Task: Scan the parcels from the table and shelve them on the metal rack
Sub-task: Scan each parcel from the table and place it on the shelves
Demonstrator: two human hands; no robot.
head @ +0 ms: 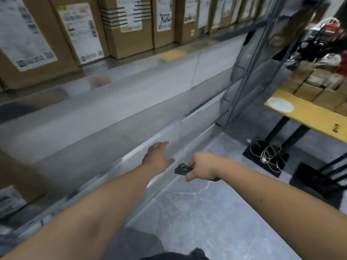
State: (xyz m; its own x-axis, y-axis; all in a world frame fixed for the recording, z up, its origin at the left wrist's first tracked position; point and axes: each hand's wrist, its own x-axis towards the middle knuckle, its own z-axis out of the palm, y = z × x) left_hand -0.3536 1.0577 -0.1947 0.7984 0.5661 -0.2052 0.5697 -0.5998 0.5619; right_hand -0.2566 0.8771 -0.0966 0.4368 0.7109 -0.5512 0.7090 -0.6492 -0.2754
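Observation:
The metal rack fills the left and middle of the view, blurred by motion. Several cardboard parcels with white labels stand upright in a row on its upper shelf. My left hand stretches forward with straight fingers over the front edge of a lower shelf and holds nothing. My right hand grips a black handheld scanner just right of the left hand, over the grey floor. The yellow table at the right carries more small cardboard parcels.
A grey rack upright stands between the shelves and the table. A tangle of white cable lies on the floor by the black table legs. Another box sits low on the left. Marbled grey floor spreads below my arms.

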